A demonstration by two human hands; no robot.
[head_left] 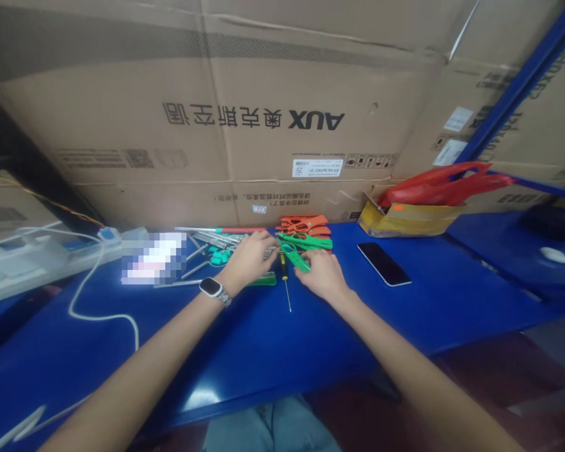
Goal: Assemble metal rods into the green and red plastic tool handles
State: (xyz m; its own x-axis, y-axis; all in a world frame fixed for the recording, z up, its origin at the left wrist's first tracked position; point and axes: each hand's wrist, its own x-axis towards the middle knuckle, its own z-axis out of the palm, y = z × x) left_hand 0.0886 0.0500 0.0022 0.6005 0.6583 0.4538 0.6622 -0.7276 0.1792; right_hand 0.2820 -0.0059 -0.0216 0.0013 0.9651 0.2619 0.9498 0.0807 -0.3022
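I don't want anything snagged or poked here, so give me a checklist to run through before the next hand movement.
1. Right hand grips the looped green plastic tool: ok.
2. Left hand has a firm hold: cannot tell; its fingers hide what lies beneath.
3. Yellow-and-black screwdriver out from between the hands: not ok; it lies there, tip toward the person.
4. Flat black phone apart from the right hand: ok.
5. White cable free of the left forearm: cannot tell; it disappears there.

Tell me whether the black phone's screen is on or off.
Off, apparently: the phone lies on the blue table, dark within its pale edge, nothing lit.
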